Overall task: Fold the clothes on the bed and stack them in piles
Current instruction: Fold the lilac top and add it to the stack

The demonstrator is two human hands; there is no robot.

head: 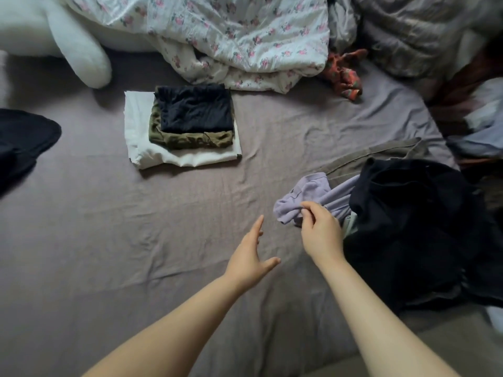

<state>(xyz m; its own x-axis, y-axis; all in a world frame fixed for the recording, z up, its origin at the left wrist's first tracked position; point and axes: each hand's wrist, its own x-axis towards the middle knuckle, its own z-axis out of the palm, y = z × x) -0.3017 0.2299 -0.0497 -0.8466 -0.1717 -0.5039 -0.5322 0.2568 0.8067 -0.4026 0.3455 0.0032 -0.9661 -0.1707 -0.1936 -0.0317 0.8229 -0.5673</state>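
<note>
My right hand (321, 232) pinches an edge of the lilac garment (313, 197), thumb and fingers curled on the cloth. Garment is crumpled on the bed sheet (136, 240), right side, partly tucked under a heap of dark clothes (408, 227). My left hand (251, 257) hovers just beside it, fingers straight and spread, holding nothing. Folded pile (187, 129) sits further up the bed: black piece on olive piece on white piece. Floral duvet (231, 36) bunched behind the pile. Another dark garment (24, 140) at far left edge.
</note>
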